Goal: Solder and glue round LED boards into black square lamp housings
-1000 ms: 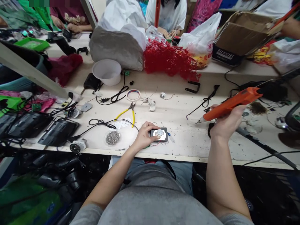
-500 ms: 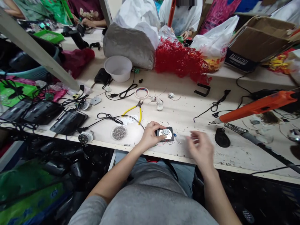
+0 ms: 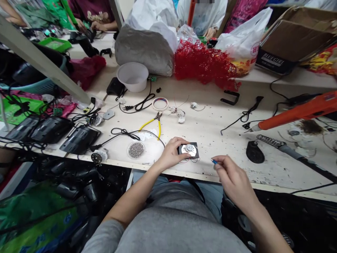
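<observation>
My left hand (image 3: pixel 171 154) is closed on the left side of a small black casing (image 3: pixel 194 145), thumb in front and fingers behind. On the casing sits a white plate with a round, silver-grey motor-like part (image 3: pixel 189 148). Thin red and dark wires loop out at its front edge. To the right, my right hand (image 3: pixel 233 175) pinches a small screwdriver (image 3: pixel 215 162) between thumb and fingers; its blue collar and thin tip show, pointing left towards the casing but apart from it. The palm hides its handle.
Yellow-handled cutters (image 3: pixel 158 124) and a round dish of screws (image 3: pixel 136 149) lie left of the casing. A black teardrop-shaped piece (image 3: pixel 255 152) and an orange tool (image 3: pixel 295 112) are at right. Black casings (image 3: pixel 80 138) stand left. Co-workers sit across the bench.
My right hand has picked up the small screwdriver that lay beside the casing and now holds it to the right. My left hand keeps its hold; the view has shifted slightly.
</observation>
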### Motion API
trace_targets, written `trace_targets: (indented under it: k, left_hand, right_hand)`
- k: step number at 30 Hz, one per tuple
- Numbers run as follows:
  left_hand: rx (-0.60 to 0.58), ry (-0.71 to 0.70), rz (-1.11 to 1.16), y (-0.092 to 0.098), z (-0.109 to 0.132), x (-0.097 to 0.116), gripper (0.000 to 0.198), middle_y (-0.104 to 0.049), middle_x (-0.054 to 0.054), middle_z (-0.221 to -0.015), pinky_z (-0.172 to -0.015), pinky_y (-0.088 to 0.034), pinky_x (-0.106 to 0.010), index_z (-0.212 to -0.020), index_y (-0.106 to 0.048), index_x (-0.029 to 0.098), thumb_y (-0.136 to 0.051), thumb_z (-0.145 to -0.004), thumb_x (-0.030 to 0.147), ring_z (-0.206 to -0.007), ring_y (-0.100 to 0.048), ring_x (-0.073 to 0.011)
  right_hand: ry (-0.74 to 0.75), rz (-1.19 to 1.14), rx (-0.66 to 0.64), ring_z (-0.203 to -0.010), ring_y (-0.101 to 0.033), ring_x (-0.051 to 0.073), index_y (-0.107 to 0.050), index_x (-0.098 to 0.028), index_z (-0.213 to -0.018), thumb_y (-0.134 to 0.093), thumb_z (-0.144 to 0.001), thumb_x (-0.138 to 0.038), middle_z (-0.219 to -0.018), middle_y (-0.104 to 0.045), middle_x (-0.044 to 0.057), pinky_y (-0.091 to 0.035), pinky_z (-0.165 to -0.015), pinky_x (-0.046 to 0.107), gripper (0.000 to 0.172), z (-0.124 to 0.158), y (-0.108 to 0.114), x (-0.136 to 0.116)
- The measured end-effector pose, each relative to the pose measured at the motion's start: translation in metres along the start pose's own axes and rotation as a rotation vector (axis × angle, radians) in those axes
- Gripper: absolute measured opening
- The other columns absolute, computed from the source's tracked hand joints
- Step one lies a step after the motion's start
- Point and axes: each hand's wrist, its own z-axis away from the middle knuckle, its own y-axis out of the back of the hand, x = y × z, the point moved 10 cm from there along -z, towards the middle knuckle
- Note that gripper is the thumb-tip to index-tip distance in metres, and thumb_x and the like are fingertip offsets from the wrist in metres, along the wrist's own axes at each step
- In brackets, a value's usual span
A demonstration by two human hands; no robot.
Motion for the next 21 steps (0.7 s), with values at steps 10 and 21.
trace_targets:
  k: [10,21]
  left_hand:
    - [-0.025,-0.027,-0.037,0.001,0.005,0.002,0.063,-0.066,-0.008,-0.124,-0.107,-0.047,-0.048,-0.124,-0.066,0.025,-0.088,-0.066,0.019,-0.12,-0.061,-0.0288]
    - [0.02,-0.017,-0.034,0.001,0.006,0.0,0.058,-0.067,-0.007,-0.12,-0.104,-0.048,-0.045,-0.118,-0.065,0.024,-0.089,-0.065,0.02,-0.118,-0.061,-0.0283]
  right_hand:
    - [0.248,0.208,0.052,-0.061,-0.067,0.018,-0.062,-0.016,-0.122,-0.036,-0.097,-0.016,-0.084,-0.069,0.005,-0.054,-0.053,0.028,0.035,0.027,-0.039,-0.051]
    - [0.32,0.414,0.034,-0.057,-0.06,0.017,-0.062,-0.013,-0.126,-0.037,-0.096,-0.014,-0.08,-0.058,0.004,-0.049,-0.048,0.027,0.04,0.028,-0.057,-0.047]
